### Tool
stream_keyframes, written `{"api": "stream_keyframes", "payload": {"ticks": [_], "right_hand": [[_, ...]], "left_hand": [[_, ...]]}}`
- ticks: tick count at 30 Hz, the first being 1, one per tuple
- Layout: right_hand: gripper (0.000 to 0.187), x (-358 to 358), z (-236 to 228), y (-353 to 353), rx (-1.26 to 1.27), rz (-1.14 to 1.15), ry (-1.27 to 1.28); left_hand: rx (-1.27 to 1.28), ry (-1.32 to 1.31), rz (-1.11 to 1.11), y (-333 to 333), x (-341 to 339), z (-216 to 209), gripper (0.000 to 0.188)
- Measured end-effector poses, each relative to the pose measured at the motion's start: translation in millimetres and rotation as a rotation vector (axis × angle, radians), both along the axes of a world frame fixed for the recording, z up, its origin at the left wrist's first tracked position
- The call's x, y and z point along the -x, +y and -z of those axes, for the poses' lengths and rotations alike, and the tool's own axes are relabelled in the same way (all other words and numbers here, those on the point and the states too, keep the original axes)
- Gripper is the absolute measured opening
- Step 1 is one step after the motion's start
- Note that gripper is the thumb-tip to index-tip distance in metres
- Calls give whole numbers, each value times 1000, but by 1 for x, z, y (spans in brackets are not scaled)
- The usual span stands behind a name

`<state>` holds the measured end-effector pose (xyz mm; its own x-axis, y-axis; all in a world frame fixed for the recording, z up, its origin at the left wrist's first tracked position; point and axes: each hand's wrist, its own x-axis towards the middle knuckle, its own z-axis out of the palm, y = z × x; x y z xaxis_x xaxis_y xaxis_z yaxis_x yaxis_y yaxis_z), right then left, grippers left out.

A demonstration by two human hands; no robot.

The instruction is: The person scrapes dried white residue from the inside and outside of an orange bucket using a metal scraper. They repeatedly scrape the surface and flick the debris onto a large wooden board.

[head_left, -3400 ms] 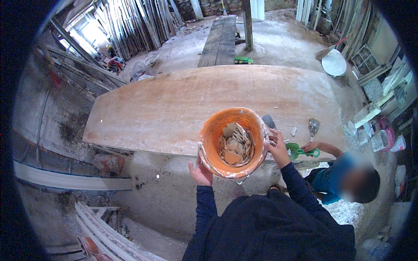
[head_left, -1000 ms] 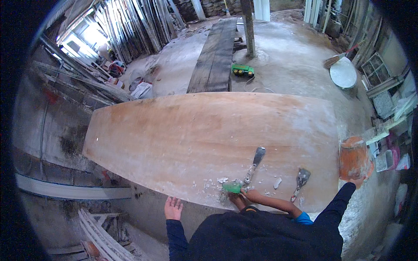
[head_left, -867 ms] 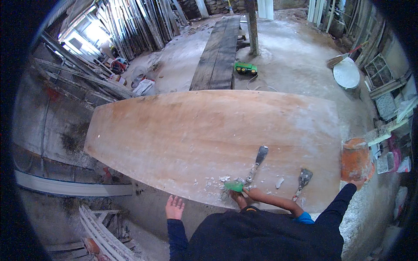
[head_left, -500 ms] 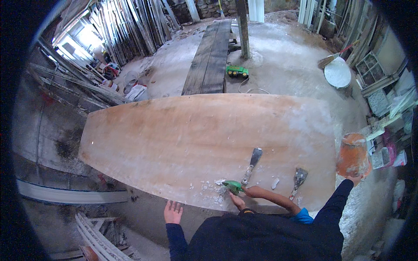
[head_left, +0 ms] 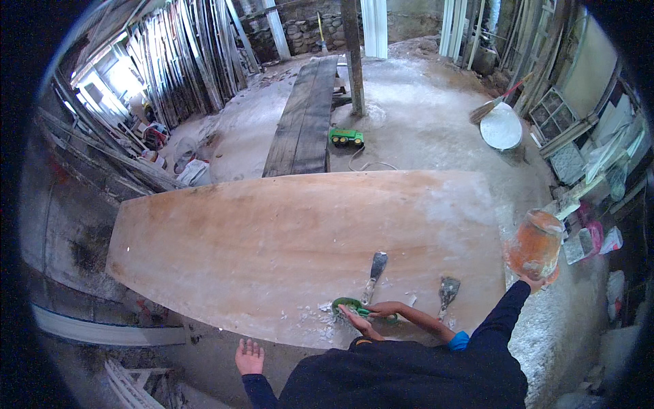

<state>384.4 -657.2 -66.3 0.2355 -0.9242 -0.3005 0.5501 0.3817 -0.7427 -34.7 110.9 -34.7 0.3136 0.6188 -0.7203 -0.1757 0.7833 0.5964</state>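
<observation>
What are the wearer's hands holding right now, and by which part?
The right hand holds the orange bucket at its near end; exact finger placement is too small to tell. The left hand is open and holds nothing.

Through the head camera I looked down from close above the near side of the brown board point(head_left: 272, 232), facing across it.

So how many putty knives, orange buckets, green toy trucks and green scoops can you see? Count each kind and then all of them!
Putty knives: 2
Orange bucket: 1
Green toy truck: 1
Green scoop: 1
Total: 5
</observation>
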Motion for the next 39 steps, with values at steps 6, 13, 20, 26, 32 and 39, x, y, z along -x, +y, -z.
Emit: {"api": "stream_keyframes", "payload": {"ticks": [6, 13, 20, 26, 32, 39], "right_hand": [[51, 6, -45, 49, 13, -2, -52], [54, 0, -6, 32, 122, -191, -112], [67, 1, -2, 43, 74, -119, -174], [50, 0, -63, 18, 299, -190, 137], [23, -37, -152, 92, 1033, -759, 263], [8, 1, -253, 302, 2088, -789, 24]], "left_hand": [[-7, 5, -13, 4, 6, -5, 43], [23, 10, -90, -4, 12, -1, 43], [61, 24, -109, -9, 18, 11, 41], [105, 13, -98, -12, 8, 27, 37], [73, -73, 80, -9, -21, 39, 42], [-258, -274, 535, -27, -114, -19, 50]]}}
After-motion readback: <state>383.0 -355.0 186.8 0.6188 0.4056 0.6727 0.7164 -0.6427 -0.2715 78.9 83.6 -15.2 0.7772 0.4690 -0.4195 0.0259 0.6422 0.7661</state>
